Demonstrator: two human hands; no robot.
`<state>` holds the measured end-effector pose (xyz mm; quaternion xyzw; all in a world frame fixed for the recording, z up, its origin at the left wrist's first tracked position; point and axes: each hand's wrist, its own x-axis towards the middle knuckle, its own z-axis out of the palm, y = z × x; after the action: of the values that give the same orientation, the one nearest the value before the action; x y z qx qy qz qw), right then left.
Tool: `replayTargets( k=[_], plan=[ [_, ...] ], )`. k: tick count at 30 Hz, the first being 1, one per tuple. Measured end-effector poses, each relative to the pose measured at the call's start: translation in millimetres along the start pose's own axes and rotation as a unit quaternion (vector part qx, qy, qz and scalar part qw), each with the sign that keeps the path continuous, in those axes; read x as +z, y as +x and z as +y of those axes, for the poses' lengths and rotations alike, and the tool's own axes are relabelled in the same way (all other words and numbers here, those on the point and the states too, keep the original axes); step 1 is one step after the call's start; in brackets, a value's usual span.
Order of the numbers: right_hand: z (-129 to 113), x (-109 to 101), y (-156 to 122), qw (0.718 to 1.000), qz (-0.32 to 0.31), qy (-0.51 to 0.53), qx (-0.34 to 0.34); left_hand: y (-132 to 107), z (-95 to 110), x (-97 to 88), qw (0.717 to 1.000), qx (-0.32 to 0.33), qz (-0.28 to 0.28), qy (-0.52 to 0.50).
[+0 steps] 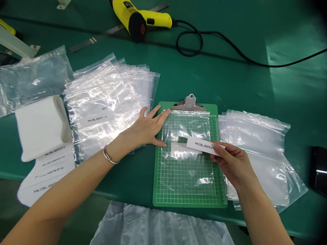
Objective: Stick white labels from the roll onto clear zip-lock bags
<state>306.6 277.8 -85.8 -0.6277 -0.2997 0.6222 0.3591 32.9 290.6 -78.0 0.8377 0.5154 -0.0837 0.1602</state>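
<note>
At the far left of my view, a pale metal support point(16, 39) stands on the green tabletop point(242, 85), its foot flat on the smooth, slightly glossy covering. Below it lies a crinkled clear plastic bag point(35, 76), and nearer the front edge I have a fan-folded stack of printed labels point(41, 126), its loose end curling down toward the dim floor. Just beside it spreads a fanned pile of labelled zip-lock bags point(102, 92), throwing back bright glare. Behind that pile a flat metal strip point(109, 32) runs diagonally under a yellow heat gun point(133, 18).

My left hand point(148, 131) reaches over the pile with fingers spread apart, thumb and fingertips at the left edge of a clear zip-lock bag point(186, 180); how hard they press I cannot tell. That bag lies flat on a green gridded clipboard point(189, 201), its zip end near the metal clip point(190, 103). My right hand point(233, 161) pinches the right end of a white paper label point(199, 144), which sits tilted over the middle of the bag; I can't tell whether it touches.

Right of the clipboard rests a stack of clear zip-lock bags point(263, 149). A looped black cord point(230, 41) crosses behind, and a black object point(319, 170) fills the right edge.
</note>
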Motion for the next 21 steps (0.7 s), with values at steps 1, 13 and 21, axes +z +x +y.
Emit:
replayTargets(
  k=[1, 13, 21],
  plan=[
    [0.6, -0.1, -0.2, 1.0, 0.005, 0.002, 0.001, 0.1, 0.1, 0.0, 1.0, -0.001, -0.003, -0.001],
    [4.0, -4.0, -3.6, 1.0, 0.001, -0.006, -0.004, 3.1, -0.7, 4.3, 1.0, -0.003, -0.01, -0.016],
    [-0.4, -6.4, -2.4, 0.999, 0.005, -0.024, -0.021, 2.1, 1.1, 1.0, 1.0, -0.005, -0.015, -0.004]
  ],
)
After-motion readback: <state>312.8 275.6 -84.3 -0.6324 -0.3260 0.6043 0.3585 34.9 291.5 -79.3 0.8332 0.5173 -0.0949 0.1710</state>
